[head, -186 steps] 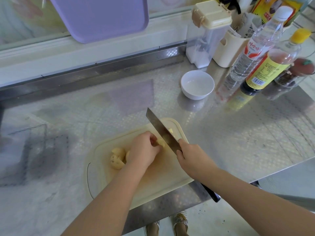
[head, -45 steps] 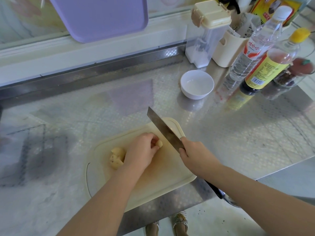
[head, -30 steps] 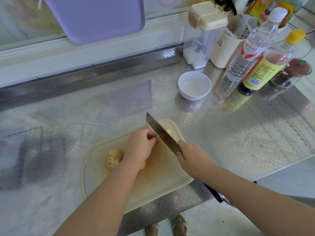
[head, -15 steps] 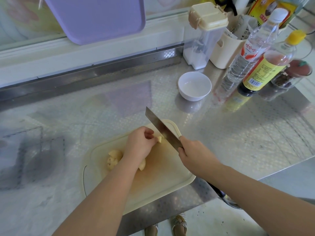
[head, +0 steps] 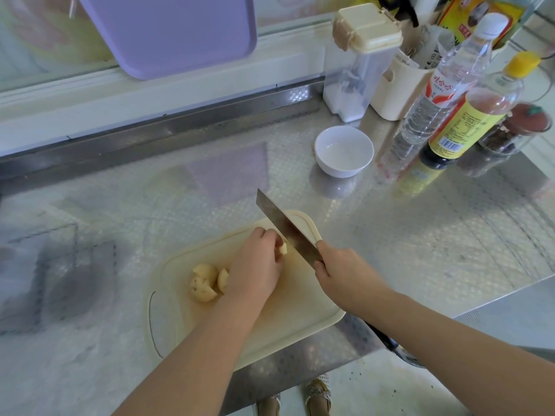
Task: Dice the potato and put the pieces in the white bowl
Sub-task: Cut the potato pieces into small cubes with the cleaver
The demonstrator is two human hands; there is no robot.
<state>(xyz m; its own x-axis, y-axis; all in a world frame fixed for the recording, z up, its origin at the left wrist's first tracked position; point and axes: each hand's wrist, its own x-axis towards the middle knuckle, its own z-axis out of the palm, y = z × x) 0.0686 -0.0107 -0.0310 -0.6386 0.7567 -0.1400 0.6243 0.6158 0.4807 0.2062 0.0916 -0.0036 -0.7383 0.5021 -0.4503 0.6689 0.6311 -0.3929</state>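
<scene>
On the cream cutting board my left hand pinches a small potato piece with its fingertips. My right hand grips the cleaver, whose blade slants up and away just right of that piece. Two larger potato chunks with skin lie on the board to the left of my left hand. The white bowl stands on the steel counter beyond the board, to the right, and looks empty.
Behind and right of the bowl stand a clear bottle, a yellow-capped sauce bottle, a spice jar, a lidded container and a cream utensil holder. A purple board leans on the back wall. The counter edge runs at right.
Over the earlier frames the cleaver goes down and up beside my left fingertips. Since half a second ago the blade stays raised and my left hand keeps holding the small piece.
</scene>
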